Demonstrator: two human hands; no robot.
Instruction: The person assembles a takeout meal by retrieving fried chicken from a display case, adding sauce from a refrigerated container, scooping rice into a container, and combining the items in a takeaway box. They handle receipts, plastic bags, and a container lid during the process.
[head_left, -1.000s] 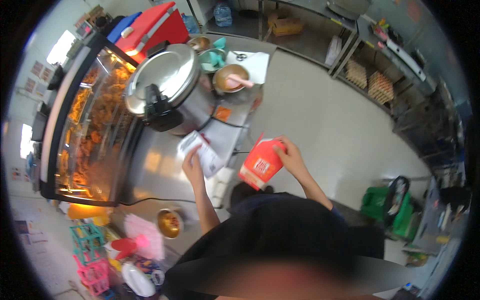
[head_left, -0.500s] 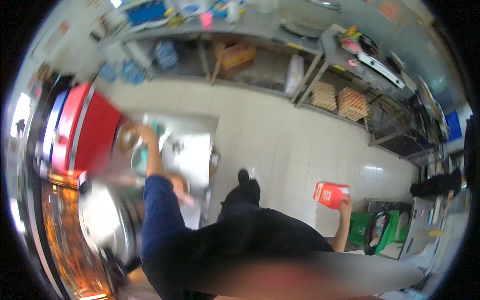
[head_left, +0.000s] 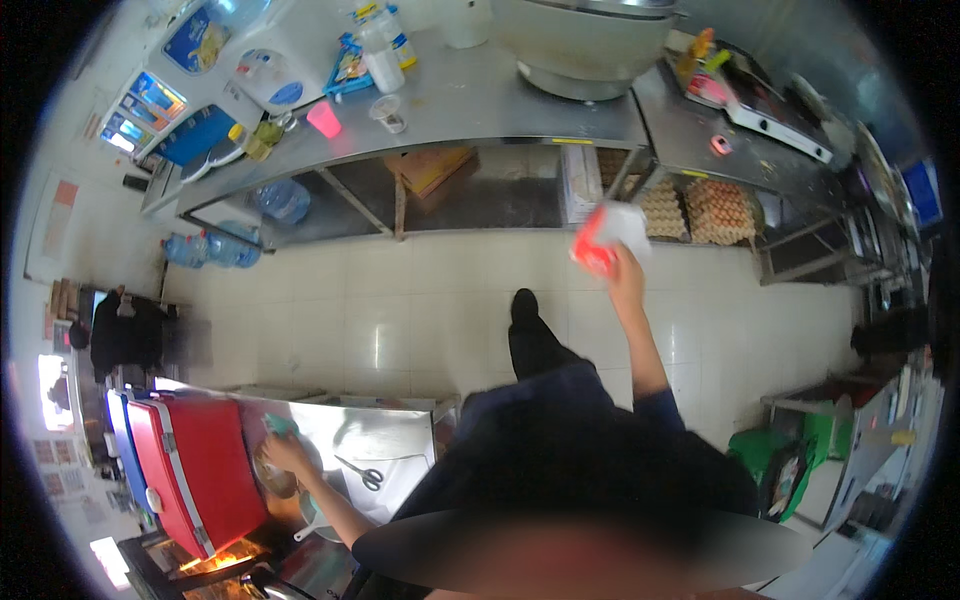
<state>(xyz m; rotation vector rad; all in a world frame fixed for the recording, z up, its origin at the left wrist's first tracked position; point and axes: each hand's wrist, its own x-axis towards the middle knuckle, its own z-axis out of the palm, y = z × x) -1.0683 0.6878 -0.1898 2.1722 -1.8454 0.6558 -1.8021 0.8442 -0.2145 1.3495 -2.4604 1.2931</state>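
Carton point(head_left: 600, 246), two o'clock: my right hand point(head_left: 626, 274) gripped it! Left hand point(head_left: 286, 456) was at eight, by a teal item point(head_left: 279, 425), grip unclear.

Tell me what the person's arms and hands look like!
The left hand and right hand have no gloves. A dark blue sleeve ends around the right elbow, leaving that forearm bare. The left sleeve isn't clear.

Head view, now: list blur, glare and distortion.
Head view: the red carton in the right hand is blurred; head view: light glares in streaks on the floor; head view: the front edge of the long steel table curves, and the picture's corners go black.
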